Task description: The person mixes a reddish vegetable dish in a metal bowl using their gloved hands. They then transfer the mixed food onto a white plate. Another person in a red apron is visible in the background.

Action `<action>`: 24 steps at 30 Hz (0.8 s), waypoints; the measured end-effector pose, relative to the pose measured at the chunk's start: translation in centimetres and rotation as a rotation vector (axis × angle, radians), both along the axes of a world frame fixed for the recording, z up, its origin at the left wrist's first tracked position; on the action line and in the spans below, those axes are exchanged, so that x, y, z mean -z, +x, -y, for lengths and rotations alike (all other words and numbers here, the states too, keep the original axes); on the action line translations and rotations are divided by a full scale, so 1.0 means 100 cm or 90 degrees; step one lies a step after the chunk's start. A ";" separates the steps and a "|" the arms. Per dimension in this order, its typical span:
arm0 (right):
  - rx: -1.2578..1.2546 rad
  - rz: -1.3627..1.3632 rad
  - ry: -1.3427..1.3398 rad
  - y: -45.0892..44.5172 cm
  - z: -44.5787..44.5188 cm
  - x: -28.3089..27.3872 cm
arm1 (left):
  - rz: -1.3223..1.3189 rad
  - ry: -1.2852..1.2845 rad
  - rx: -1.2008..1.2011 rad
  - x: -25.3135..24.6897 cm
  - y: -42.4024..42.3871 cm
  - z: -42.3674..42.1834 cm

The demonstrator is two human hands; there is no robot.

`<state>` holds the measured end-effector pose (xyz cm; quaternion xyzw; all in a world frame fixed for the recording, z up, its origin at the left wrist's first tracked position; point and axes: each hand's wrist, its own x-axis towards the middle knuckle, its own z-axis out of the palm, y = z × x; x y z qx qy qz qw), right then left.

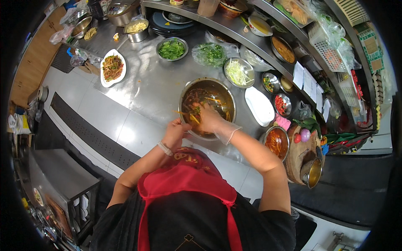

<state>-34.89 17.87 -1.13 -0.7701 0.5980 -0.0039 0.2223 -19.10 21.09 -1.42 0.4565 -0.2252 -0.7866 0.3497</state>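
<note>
A large steel mixing bowl [233, 97] stands near the front edge of the steel counter. It holds a glossy, dark-sauced mix of shredded food [198, 95] with orange and green strips. My left hand [176, 133] is bare and grips the bowl's near-left rim. In a clear plastic glove, my right hand [209, 117] reaches down into the bowl, its fingers among the strips. The food partly hides the fingertips, so how firmly they close cannot be told. A thin orange strip [179, 112] sticks out over the rim above my left hand.
An oval white plate [260, 106] lies right of the bowl; a filled white plate [113, 69] sits far left. Behind are bowls of green leaves [172, 49] and pale shreds [239, 72]. A bowl of orange strips [276, 142] stands beside a wooden chopping block [295, 169]. Shelving [232, 29] overhangs the back.
</note>
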 end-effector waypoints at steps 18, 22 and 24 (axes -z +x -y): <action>-0.333 -0.094 -0.230 0.036 0.026 -0.045 | -0.057 -0.031 0.156 0.000 0.065 0.030; 0.037 -0.110 0.131 0.027 0.026 -0.048 | -0.069 -0.007 0.134 -0.001 0.074 0.038; -0.014 -0.082 0.186 0.031 0.008 -0.046 | -0.072 0.009 0.149 0.005 0.075 0.038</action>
